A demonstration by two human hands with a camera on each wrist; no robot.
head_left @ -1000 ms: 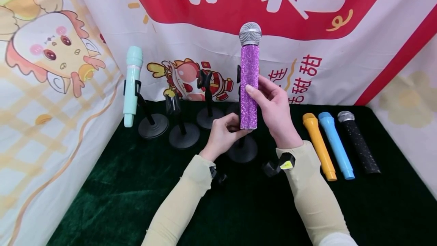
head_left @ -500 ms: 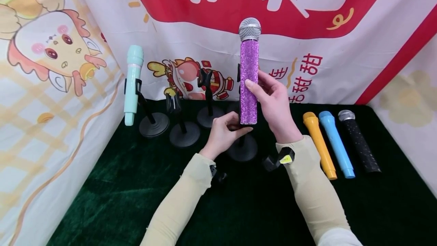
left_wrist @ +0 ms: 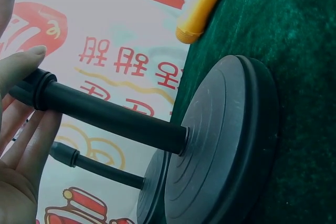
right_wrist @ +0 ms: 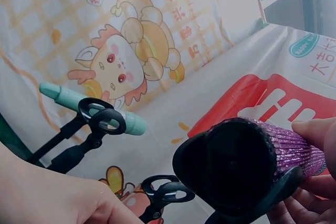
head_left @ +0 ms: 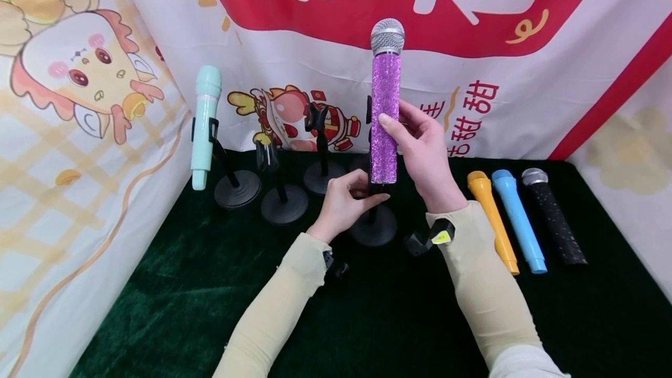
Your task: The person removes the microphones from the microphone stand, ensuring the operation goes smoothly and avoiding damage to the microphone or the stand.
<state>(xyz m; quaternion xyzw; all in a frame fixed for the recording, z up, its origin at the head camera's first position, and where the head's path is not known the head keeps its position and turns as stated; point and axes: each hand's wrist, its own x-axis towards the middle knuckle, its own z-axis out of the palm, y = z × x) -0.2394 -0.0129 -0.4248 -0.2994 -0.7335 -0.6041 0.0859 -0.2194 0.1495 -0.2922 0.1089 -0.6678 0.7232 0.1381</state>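
Note:
A sparkly purple microphone (head_left: 385,118) with a silver mesh head stands upright in the head view. My right hand (head_left: 425,150) pinches its body from the right side, thumb in front. In the right wrist view, a black clip (right_wrist: 190,162) curves round the microphone's lower end, and its flat black bottom faces the camera. My left hand (head_left: 343,200) grips the black stand (left_wrist: 115,116) just under the microphone, at the collar on top of the post. The stand's round base (head_left: 374,229) rests on the green cloth. The microphone hides most of the clip in the head view.
A mint microphone (head_left: 205,127) sits in a stand at the left. Other black stands (head_left: 283,203) with bare clips stand between it and my hands. Yellow (head_left: 493,220), blue (head_left: 520,220) and black (head_left: 555,214) microphones lie on the green cloth (head_left: 210,308) at right.
The purple microphone and my right hand have risen slightly, showing more of the black stand below its end. My left hand keeps its grip on the stand.

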